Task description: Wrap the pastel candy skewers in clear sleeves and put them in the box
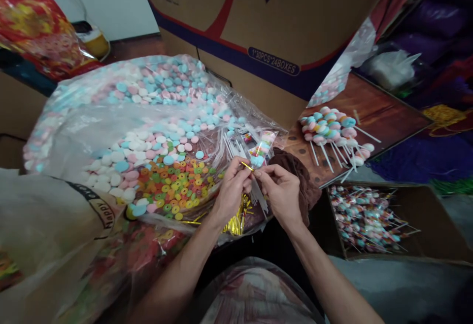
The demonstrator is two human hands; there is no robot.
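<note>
Left hand pinches a gold twist tie, right hand grips a bagged candy lollipop, probably by its stick, beside open candy bag.

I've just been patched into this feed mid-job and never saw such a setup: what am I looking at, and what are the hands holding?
No machine here: the one picture comes from a camera worn on a person's head, looking down at their own bare hands. The left hand pinches a gold twist tie; the right hand pinches the neck of a wrapped candy stick. Behind them lies a big clear bag of pastel and ring-shaped candies. To the right, unwrapped candy sticks lie on a wooden board, and wrapped ones fill a cardboard box.
</note>
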